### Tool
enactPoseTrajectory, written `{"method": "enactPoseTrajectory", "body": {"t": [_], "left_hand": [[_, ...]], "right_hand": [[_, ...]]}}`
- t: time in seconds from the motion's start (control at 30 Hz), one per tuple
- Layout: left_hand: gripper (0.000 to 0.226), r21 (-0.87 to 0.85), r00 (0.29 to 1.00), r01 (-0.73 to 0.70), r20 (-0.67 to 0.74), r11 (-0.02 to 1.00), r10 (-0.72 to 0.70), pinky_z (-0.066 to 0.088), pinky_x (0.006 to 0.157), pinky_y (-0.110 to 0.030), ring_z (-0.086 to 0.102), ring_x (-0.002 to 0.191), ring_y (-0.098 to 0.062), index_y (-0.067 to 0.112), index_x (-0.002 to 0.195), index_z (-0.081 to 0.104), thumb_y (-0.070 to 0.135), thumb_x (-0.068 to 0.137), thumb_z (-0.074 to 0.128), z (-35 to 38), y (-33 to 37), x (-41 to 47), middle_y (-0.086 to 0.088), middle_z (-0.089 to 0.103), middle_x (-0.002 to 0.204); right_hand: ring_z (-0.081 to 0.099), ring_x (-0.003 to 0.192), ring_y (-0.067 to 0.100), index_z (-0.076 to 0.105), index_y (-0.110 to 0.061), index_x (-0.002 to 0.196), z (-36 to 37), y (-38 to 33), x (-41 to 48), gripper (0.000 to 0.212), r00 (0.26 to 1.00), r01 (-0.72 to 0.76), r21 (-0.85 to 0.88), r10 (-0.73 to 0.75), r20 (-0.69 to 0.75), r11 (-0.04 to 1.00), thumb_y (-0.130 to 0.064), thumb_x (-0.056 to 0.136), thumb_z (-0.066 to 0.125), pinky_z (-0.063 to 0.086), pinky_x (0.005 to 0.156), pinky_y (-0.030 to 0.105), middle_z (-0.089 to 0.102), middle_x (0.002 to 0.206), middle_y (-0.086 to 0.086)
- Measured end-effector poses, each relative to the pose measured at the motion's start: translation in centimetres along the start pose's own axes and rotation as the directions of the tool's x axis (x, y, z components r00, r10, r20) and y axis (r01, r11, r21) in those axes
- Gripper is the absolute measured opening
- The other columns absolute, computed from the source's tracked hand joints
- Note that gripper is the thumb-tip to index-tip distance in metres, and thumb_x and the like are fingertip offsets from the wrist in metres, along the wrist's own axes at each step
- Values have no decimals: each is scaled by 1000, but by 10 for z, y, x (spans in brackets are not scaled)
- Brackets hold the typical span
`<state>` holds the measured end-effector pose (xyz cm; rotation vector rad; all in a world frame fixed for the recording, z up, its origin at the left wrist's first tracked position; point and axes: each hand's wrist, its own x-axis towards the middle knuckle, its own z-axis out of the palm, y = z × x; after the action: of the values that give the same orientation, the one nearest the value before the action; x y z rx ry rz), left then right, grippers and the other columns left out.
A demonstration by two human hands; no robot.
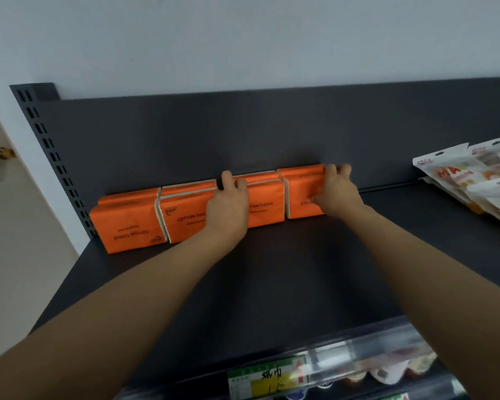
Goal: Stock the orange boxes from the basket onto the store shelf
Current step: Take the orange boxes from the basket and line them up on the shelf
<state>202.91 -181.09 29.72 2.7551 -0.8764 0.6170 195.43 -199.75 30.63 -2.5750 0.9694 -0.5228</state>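
Several orange tissue boxes stand in a row at the back of the dark shelf (272,269), against its rear panel. The leftmost box (127,226) leans at the shelf's left end. My left hand (228,206) grips the top edge of the third orange box (264,206), fingers curled over it. My right hand (337,192) grips the rightmost orange box (299,202), fingers over its top right corner and thumb on its front face. The basket is out of view.
Snack bags (474,174) lie at the shelf's right end. A slotted upright (52,157) bounds the left side, with a door and knob (3,153) beyond. Price labels (269,376) run along the front rail above a lower shelf of goods.
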Motion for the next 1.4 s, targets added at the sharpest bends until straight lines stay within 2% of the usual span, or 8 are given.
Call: {"method": "enactPoseTrajectory", "body": {"t": [0.2, 0.4, 0.6, 0.7, 0.87, 1.03, 1.2, 1.4], "left_hand": [[39, 63, 1000, -26, -13, 998, 27, 51, 68, -36, 62, 98, -32, 1, 125, 41, -3, 88, 50, 2, 3, 5, -18, 33, 136], [46, 43, 998, -56, -9, 998, 56, 43, 60, -31, 63, 94, -30, 4, 128, 39, 2, 87, 58, -2, -1, -1, -17, 31, 139], [40, -17, 990, -137, -35, 990, 136, 39, 61, -33, 61, 92, -31, 5, 125, 41, -3, 87, 50, -22, -8, -23, -16, 37, 132], [35, -41, 974, -226, -42, 973, 224, 43, 70, -35, 56, 102, -30, 5, 122, 46, 0, 88, 49, -34, -14, -38, -14, 47, 124], [26, -95, 939, -343, -43, 935, 341, 45, 82, -38, 52, 110, -30, 7, 117, 51, 9, 91, 49, -60, -23, -72, -11, 54, 120], [25, -221, 907, -418, -46, 881, 419, 44, 85, -41, 52, 113, -30, 8, 116, 54, 13, 92, 48, -90, -41, -119, -11, 55, 120], [22, -324, 844, -522, -61, 789, 533, 44, 84, -44, 53, 110, -33, 7, 111, 54, 13, 89, 52, -112, -43, -179, -13, 55, 117], [21, -417, 732, -633, -49, 652, 680, 40, 76, -40, 55, 105, -34, 7, 110, 55, 10, 89, 50, -110, -14, -254, -14, 55, 113]], "right_hand": [[58, 87, 35, 33, -9, 133, 5, -2, -5, 59, 998, -3, 26, 5, -70, 1000, -7, 85, 66, 47, 70, 37, 17, 142, 17], [49, 75, 28, 33, -7, 133, 2, -7, -12, 53, 997, -31, 25, 33, -75, 999, 1, 87, 59, 46, 69, 33, 19, 140, 18], [59, 88, 38, 29, -6, 137, -5, -20, -39, 58, 991, -42, 66, 50, -123, 997, 11, 85, 47, 43, 67, 35, 12, 149, 18], [60, 93, 39, 35, -4, 134, -7, -30, -55, 52, 984, -8, 38, 14, -177, 999, 9, 85, 46, 44, 67, 36, 21, 146, 17], [56, 109, 36, 50, -6, 130, -13, -54, -95, 43, 980, 44, 15, -40, -195, 999, 2, 88, 45, 47, 85, 39, 47, 135, 14], [58, 106, 36, 58, -8, 122, -19, -78, -164, 36, 966, 67, 21, -59, -253, 998, -7, 88, 46, 49, 85, 39, 61, 122, 15], [58, 104, 38, 62, -6, 116, -28, -78, -251, 28, 951, 78, -100, -104, -293, 992, -13, 92, 48, 46, 81, 41, 62, 115, 18], [62, 102, 36, 63, -6, 113, -38, -40, -351, 27, 961, -75, -146, 32, -276, 986, -12, 90, 50, 49, 81, 37, 66, 112, 19]]}}
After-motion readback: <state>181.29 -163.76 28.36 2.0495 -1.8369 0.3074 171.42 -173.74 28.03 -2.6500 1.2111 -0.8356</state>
